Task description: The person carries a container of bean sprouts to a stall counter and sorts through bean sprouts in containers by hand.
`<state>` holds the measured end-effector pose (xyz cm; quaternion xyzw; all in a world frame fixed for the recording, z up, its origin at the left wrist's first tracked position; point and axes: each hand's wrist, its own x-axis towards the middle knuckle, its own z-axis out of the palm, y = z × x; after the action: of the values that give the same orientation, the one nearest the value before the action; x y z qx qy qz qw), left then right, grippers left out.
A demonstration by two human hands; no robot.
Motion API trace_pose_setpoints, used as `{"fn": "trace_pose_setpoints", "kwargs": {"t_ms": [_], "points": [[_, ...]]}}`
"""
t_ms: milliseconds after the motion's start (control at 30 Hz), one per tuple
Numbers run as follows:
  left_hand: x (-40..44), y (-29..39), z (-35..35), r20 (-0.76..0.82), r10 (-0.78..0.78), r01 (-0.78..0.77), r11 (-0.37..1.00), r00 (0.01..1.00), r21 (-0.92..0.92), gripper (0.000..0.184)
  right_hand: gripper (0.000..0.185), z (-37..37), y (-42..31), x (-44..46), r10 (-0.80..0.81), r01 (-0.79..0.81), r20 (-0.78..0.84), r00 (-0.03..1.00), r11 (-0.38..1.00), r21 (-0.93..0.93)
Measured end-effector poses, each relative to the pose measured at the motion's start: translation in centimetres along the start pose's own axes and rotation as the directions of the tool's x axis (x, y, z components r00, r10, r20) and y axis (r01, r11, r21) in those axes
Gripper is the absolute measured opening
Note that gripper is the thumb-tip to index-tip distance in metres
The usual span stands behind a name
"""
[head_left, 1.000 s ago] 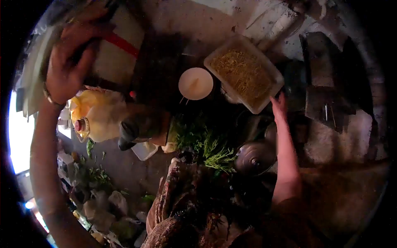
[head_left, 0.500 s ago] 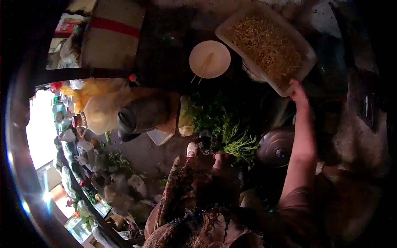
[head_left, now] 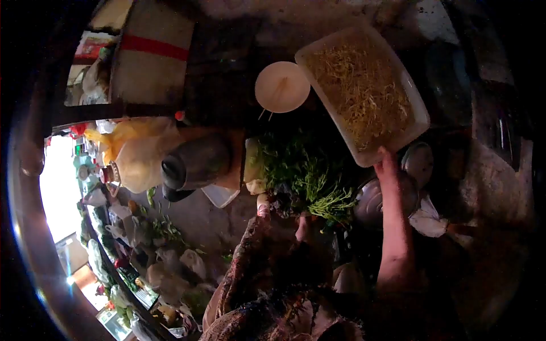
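Observation:
At the right, my right hand (head_left: pixel 388 161) is closed on the near corner of a pale plastic tub (head_left: pixel 420 116). A thick layer of thin, yellowish-brown strands (head_left: pixel 364 91), looking like sprouts, covers the tub's bottom. The tub lies aslant, its near corner above a round metal pot lid (head_left: pixel 368 199). Left of the tub is a white bowl (head_left: pixel 296 96) with a pair of chopsticks (head_left: pixel 278 91) across it. My left hand is not visible.
Leafy greens (head_left: pixel 307 165) with pale stems lie in front of me. A dark, rounded container (head_left: pixel 205 162) and a yellowish plastic bag (head_left: pixel 142 162) stand to the left. Another round lid (head_left: pixel 418 162) and a whitish bag (head_left: pixel 427 219) are at the right. Plastic bags (head_left: pixel 170 270) crowd the lower left.
The tub has come nearer to me and turned slightly, with my right hand still on its corner. The lid and whitish bag at the right show more now.

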<state>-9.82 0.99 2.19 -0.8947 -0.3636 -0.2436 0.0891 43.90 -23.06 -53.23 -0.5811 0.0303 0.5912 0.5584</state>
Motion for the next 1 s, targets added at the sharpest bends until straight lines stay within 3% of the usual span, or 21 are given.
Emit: {"fn": "trace_pose_setpoints", "kwargs": {"t_ms": [67,100,167,200,267,300,333,400,533,600,667,700,733,800,833,867,933,1000], "points": [[0.1,0.0,0.2,0.001,0.003,-0.003,1.000,1.000,0.009,0.041,0.017,-1.2,2.1,0.0,-0.024,0.025,-0.013,1.000,1.000,0.015],[0.3,0.1,0.2,0.002,0.006,-0.006,1.000,1.000,0.014,0.040,0.015,-4.4,6.2,3.3,0.063,-0.059,-0.059,0.996,0.996,0.061],[0.5,0.1,0.2,0.000,0.016,-0.016,0.999,1.000,0.029,0.039,0.007,-4.8,7.5,3.2,0.175,-0.157,-0.151,0.973,0.980,0.126],[0.6,0.2,0.2,-0.003,0.022,-0.022,0.999,1.000,0.036,0.038,0.007,-3.8,6.8,1.8,0.167,-0.146,-0.155,0.974,0.980,0.137],[0.8,0.6,0.3,-0.002,0.035,-0.035,0.998,0.999,0.053,0.038,0.026,-2.9,5.9,-0.7,0.118,-0.106,-0.152,0.981,0.991,0.085],[0.8,0.8,0.4,0.003,0.040,-0.040,0.997,0.999,0.064,0.038,0.031,-3.4,7.6,0.6,0.028,-0.007,-0.130,0.991,0.987,0.160],[0.8,1.1,0.4,0.007,0.046,-0.046,0.996,0.999,0.081,0.038,0.031,-4.9,8.7,1.2,0.023,-0.001,-0.132,0.991,0.986,0.166],[1.0,2.2,0.2,0.030,0.063,-0.066,0.989,0.998,0.131,0.040,0.012,-3.5,8.0,-0.6,-0.002,0.017,-0.115,0.993,0.992,0.123],[1.8,9.1,0.4,0.145,0.226,-0.266,0.877,0.963,0.400,0.044,0.013,-3.9,8.4,-0.7,0.014,-0.008,-0.053,0.998,0.992,0.128],[0.4,13.4,2.5,0.166,0.260,-0.308,0.824,0.951,0.475,0.047,0.017,-3.8,8.3,-0.9,-0.059,0.063,-0.021,0.998,0.973,0.222],[-3.5,15.9,7.5,0.117,0.190,-0.219,0.916,0.975,0.337,0.047,0.016,-3.0,7.5,-2.0,-0.028,0.042,-0.063,0.998,0.971,0.234],[-4.4,18.1,10.1,0.080,0.105,-0.118,0.976,0.991,0.185,0.048,0.015,-2.6,7.4,-2.2,0.003,0.022,-0.103,0.995,0.970,0.242],[-2.5,21.4,13.3,0.205,0.315,-0.329,0.943,0.927,0.038,0.042,0.015,-2.6,7.4,-1.9,-0.001,0.027,-0.102,0.995,0.967,0.252],[-3.1,23.0,20.6,0.218,0.233,-0.247,0.968,0.948,0.039,0.035,0.012,-3.2,7.7,-0.9,-0.086,0.094,-0.069,0.994,0.986,0.135],[-2.9,22.7,24.6,0.259,0.172,-0.159,0.985,0.950,-0.071,0.034,0.013,-3.3,8.1,-0.3,-0.142,0.147,-0.040,0.989,0.980,0.134],[-2.5,22.0,28.5,0.399,0.032,0.047,0.981,0.916,-0.188,0.036,0.015,-3.5,8.4,0.2,-0.198,0.198,-0.012,0.980,0.971,0.135],[-2.8,20.1,36.3,0.510,-0.095,0.203,0.966,0.855,-0.161,0.038,0.015,-3.1,7.4,-0.5,-0.009,0.023,-0.135,0.991,0.994,0.103],[-3.3,17.6,44.7,0.482,-0.098,0.194,0.969,0.871,-0.154,0.042,0.017,-3.4,7.4,-0.1,-0.001,0.008,-0.139,0.990,0.999,0.048]]}}
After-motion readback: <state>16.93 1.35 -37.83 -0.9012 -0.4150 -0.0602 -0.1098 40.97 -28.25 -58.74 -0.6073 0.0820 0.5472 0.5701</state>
